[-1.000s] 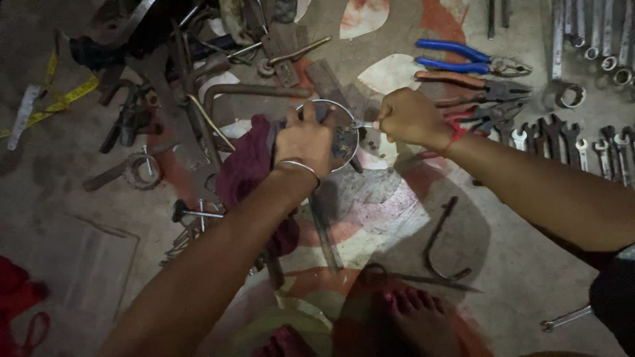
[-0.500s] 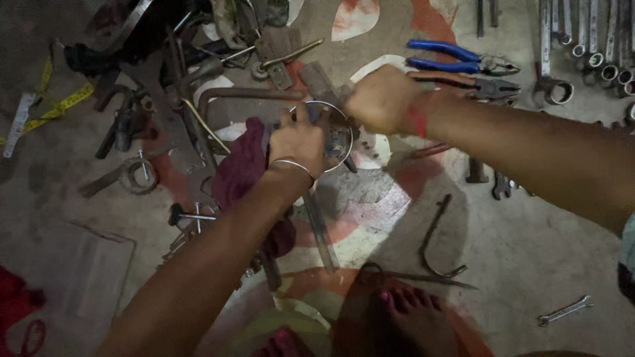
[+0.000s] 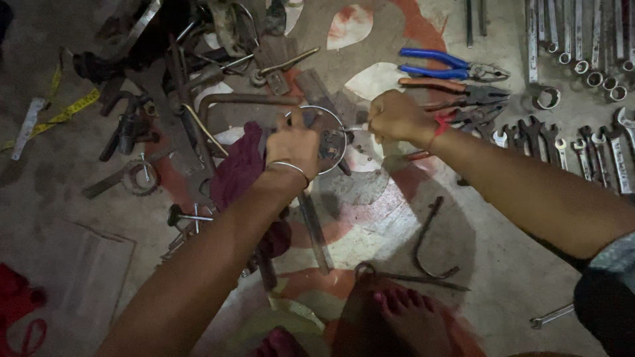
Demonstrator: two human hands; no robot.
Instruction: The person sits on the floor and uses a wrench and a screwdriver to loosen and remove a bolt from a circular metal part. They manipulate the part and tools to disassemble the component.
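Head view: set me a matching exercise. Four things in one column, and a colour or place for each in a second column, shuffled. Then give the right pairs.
Things:
1. pliers
2. cloth
3. measuring tape
4. wire ring

Colour or place:
a. yellow, far left on the floor
b. thin and silvery, held between the left hand and the right hand
c. blue handles, upper right
d. dark red, beside the left wrist

Pairs: 1-c, 2-d, 3-a, 4-b
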